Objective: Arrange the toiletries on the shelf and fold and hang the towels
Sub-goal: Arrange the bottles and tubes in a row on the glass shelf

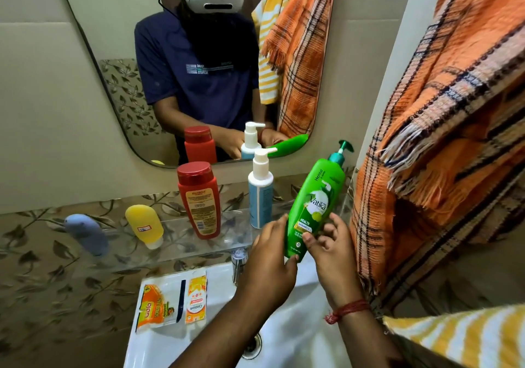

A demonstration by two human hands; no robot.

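Head view.

Shampoo bottle (314,205): green, tall, teal pump at top, tilted with the pump leaning up and away from both hands. Front label reads "Vatika", "Henna" near the shoulder, "HEALTH SHAMPOO" lower down. Held over the right end of the shelf (176,242), above the sink (295,325).

Left hand (270,257): fingers curled round the bottle's lower left side and base, grasping it.

Right hand (329,248): thumb laid across the lower label, fingers bent round the bottle's right edge, grasping it. Red thread (348,311) on that wrist.

White pump bottle (260,191): pale blue body, upright on the shelf, just left of and beyond the left hand. Writing too small to read.

Red bottle (199,200): red cap, orange back label, upright, further left of the left hand. Print illegible.

Yellow tube (145,225): standing on its cap, small white sticker, well left of the hands.

Grey tube (86,232): leaning, furthest left.

Sachets (173,299): two on the sink rim, below and left of the left hand; one reads "Gala", the other orange.

Tap (238,262): chrome, just beside the left hand.

Orange towel (443,146): checked, fringed, hanging right of the right hand.

Yellow towel (460,336): striped with white, below the right wrist.

Mirror (108,89): beyond the hands, reflecting the person, bottles and towels.
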